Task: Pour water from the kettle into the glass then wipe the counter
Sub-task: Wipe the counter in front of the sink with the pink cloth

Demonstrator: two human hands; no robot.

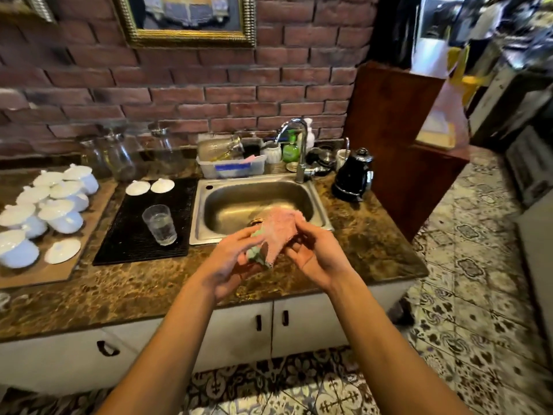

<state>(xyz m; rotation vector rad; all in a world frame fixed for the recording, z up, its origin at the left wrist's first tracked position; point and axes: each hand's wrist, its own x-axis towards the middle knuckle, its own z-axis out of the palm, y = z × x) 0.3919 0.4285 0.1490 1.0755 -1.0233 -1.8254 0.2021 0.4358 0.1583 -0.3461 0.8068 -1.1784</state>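
Observation:
A pink and green cloth (pixel 279 232) is held between both hands above the counter's front edge, just in front of the sink. My left hand (pixel 232 265) grips its lower green end. My right hand (pixel 314 253) holds the pink upper part. A clear glass (pixel 160 224) with water in it stands upright on a black ribbed mat (pixel 131 235) left of the sink. The black kettle (pixel 354 175) sits on its base at the back right of the brown marble counter (pixel 368 244).
A steel sink (pixel 257 205) with a chrome tap (pixel 299 148) is set in the counter. White lidded pots (pixel 51 208) crowd a board at the left. Glass jars (pixel 122 154) and a plastic tub (pixel 232 166) line the brick wall. A wooden cabinet (pixel 395 139) stands right of the kettle.

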